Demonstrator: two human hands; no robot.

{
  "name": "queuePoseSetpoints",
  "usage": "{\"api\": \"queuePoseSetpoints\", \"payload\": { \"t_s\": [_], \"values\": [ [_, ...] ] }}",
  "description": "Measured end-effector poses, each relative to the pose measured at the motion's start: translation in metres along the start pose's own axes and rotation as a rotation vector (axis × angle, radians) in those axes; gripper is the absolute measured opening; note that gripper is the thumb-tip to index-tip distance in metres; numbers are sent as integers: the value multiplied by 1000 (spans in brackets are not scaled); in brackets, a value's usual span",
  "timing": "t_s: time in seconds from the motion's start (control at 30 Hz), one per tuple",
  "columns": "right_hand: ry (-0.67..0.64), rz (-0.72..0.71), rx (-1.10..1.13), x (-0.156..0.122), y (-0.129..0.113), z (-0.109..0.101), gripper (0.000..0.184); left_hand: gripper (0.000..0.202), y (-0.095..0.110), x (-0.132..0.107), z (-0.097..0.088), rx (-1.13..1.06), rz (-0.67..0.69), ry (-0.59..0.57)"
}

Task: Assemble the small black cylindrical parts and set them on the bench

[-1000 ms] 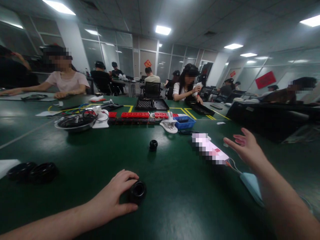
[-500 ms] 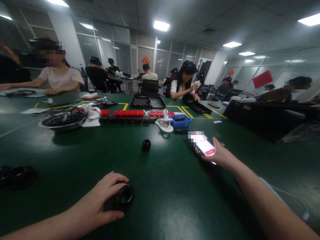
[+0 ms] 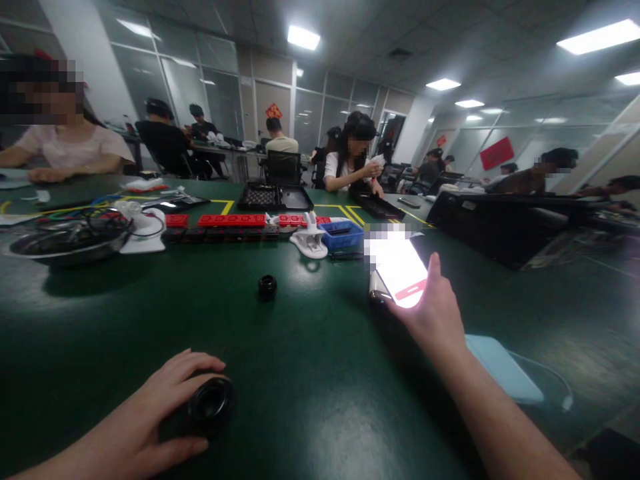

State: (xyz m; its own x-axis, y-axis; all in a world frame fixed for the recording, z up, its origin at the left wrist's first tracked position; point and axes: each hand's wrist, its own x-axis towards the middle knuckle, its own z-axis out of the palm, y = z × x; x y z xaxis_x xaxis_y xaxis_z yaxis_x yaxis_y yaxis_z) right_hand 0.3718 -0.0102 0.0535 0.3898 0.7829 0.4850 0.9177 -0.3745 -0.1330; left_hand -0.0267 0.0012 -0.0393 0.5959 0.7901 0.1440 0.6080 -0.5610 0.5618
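Observation:
My left hand (image 3: 165,400) curves around a glossy black ring-shaped piece (image 3: 209,402) at the lower left, its thumb and fingers on either side of it. The ring's hole faces up and towards me. In my right hand (image 3: 437,310) is a smartphone (image 3: 403,267), tilted, with a bright white screen and a red bar near its lower end. The fingers under the phone are hidden. A second, smaller-looking black ring (image 3: 267,287) stands on the green table (image 3: 310,347) between and beyond my hands.
A light blue slab (image 3: 503,368) with a cable lies beside my right forearm. Across the table are a metal bowl (image 3: 30,252), red blocks (image 3: 233,221), a white clip stand (image 3: 310,245), a blue basket (image 3: 343,235) and a black case (image 3: 295,197). Several people sit beyond.
The phone has been lifted and brought nearer, its screen now turned more towards me. The camera view has swung right, so the table things appear further left. My left hand stays around the black ring.

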Motion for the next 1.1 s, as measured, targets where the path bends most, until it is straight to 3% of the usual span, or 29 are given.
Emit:
{"api": "queuePoseSetpoints", "payload": {
  "t_s": [1.1],
  "values": [
    [31, -102, -94, -4, -1, 5, 94, 42, -9, -1, 3, 26, 39, 26]
  ]
}}
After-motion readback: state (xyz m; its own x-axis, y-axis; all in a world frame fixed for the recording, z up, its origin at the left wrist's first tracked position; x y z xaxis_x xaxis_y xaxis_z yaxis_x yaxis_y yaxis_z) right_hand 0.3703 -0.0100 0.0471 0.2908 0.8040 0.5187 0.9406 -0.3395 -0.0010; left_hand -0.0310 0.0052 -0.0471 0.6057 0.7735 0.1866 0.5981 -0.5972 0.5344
